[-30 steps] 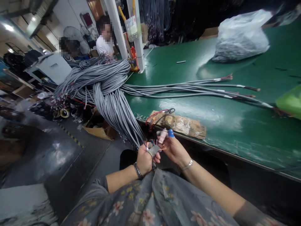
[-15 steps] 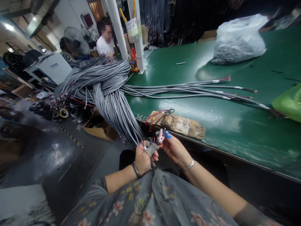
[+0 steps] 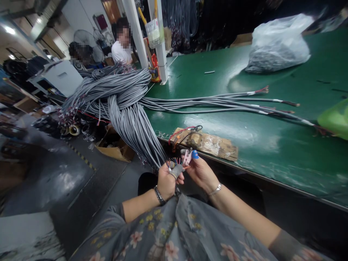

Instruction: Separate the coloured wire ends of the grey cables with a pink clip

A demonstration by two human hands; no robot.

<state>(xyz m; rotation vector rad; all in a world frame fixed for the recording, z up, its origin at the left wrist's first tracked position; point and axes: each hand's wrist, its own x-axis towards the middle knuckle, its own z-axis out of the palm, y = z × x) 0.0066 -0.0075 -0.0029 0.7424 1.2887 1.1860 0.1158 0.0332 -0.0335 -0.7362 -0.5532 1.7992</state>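
My left hand [image 3: 166,181] is closed around the end of a grey cable [image 3: 176,169] just below the table's front edge; thin coloured wires fan out of the cable's tip. My right hand [image 3: 200,170] is closed in a pinch on a small pink tool [image 3: 186,158], held against those wire ends. A blue cap covers one right fingertip. Both hands touch at the cable end. A thick bundle of grey cables [image 3: 127,108] hangs off the green table [image 3: 272,137] down toward my left hand.
A taped wooden block [image 3: 209,143] with red and black wires lies at the table edge above my hands. Several stripped cables [image 3: 231,103] stretch rightward. A plastic bag [image 3: 277,43] sits at the back, something green [image 3: 335,117] at the right. Two people sit far left.
My right hand drew in closer to the left hand, bringing the pink tool against the fanned wire ends. The left hand kept its grip on the cable.
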